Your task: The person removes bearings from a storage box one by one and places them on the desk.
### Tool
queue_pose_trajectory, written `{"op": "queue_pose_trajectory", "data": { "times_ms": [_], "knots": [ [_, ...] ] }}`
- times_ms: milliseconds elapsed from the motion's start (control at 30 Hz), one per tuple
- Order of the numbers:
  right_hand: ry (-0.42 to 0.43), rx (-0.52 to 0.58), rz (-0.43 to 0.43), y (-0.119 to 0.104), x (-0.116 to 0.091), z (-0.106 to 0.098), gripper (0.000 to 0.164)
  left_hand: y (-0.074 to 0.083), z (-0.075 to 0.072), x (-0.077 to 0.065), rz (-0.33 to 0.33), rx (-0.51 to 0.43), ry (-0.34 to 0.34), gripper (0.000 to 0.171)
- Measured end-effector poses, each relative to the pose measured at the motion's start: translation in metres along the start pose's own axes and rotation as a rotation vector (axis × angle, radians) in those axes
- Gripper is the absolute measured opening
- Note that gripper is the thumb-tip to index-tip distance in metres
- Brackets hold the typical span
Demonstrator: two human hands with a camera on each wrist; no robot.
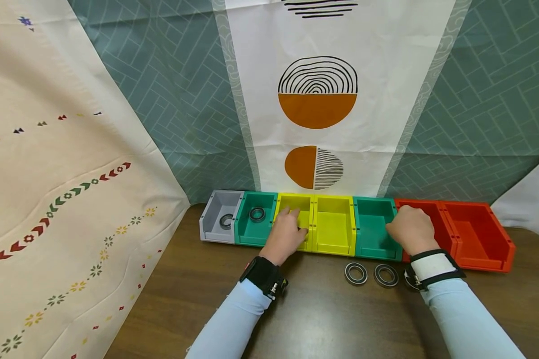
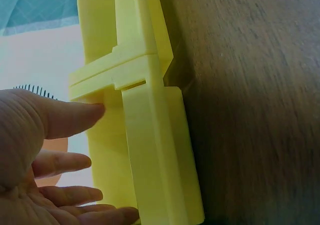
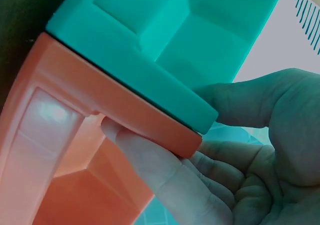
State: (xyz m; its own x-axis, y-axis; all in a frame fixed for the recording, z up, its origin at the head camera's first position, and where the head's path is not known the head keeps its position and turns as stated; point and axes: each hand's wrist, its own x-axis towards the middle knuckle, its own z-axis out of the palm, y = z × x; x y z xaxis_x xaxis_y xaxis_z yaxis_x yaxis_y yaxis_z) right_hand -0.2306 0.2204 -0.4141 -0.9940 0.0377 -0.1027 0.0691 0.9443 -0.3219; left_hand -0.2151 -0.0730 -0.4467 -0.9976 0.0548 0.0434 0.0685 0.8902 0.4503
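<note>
My left hand [image 1: 286, 234] is over the left yellow bin [image 1: 303, 200], its fingers reaching down inside. In the left wrist view its thumb [image 2: 75, 119] stands apart from loosely bent fingers [image 2: 75, 195], and nothing shows between them. My right hand [image 1: 412, 230] pinches the adjoining side walls of the right green bin [image 1: 375, 219] and the left red bin [image 1: 441, 230]. The right wrist view has the thumb against the green wall [image 3: 165, 97] and the index finger [image 3: 160, 170] inside the red bin. Ball bearings [image 1: 348, 274] [image 1: 378, 276] lie on the table before the bins.
A third bearing [image 1: 409, 282] is partly hidden under my right wrist. One bearing [image 1: 222, 225] sits in the grey bin [image 1: 216, 236], another [image 1: 257, 220] in the left green bin [image 1: 250, 240]. The right yellow bin [image 1: 334, 227] and right red bin [image 1: 473, 234] complete the row against the cloth backdrop [image 1: 269, 164].
</note>
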Motion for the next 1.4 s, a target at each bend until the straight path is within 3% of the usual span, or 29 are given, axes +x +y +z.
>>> {"op": "queue_pose_trajectory", "data": {
  "times_ms": [233, 400, 500, 667, 800, 1033, 1200, 1400],
  "knots": [
    [-0.028, -0.024, 0.018, -0.003, 0.002, -0.001, 0.023, 0.006, 0.006, 0.004, -0.106, -0.003, -0.112, 0.069],
    [-0.043, -0.025, 0.028, -0.005, 0.002, -0.002, 0.026, 0.005, 0.01, 0.007, -0.144, -0.033, -0.134, 0.072],
    [-0.04, -0.03, 0.024, -0.005, 0.002, -0.003, 0.026, 0.005, 0.012, 0.009, -0.148, -0.04, -0.132, 0.061],
    [-0.041, -0.035, 0.027, -0.005, 0.004, -0.002, 0.025, 0.008, 0.009, 0.011, -0.155, -0.003, -0.142, 0.026],
    [-0.039, -0.038, 0.031, -0.005, 0.005, -0.001, 0.026, 0.009, 0.008, 0.012, -0.153, 0.043, -0.141, 0.016],
    [-0.028, -0.047, 0.03, -0.007, 0.006, -0.001, 0.027, 0.009, 0.008, 0.014, -0.134, 0.155, -0.156, 0.02],
    [-0.02, -0.048, 0.024, -0.006, 0.007, 0.0, 0.026, 0.008, 0.007, 0.014, -0.11, 0.14, -0.156, 0.014],
    [-0.023, -0.047, 0.037, -0.005, 0.007, 0.001, 0.026, 0.006, 0.01, 0.009, -0.055, 0.087, -0.111, 0.007]
  ]
}}
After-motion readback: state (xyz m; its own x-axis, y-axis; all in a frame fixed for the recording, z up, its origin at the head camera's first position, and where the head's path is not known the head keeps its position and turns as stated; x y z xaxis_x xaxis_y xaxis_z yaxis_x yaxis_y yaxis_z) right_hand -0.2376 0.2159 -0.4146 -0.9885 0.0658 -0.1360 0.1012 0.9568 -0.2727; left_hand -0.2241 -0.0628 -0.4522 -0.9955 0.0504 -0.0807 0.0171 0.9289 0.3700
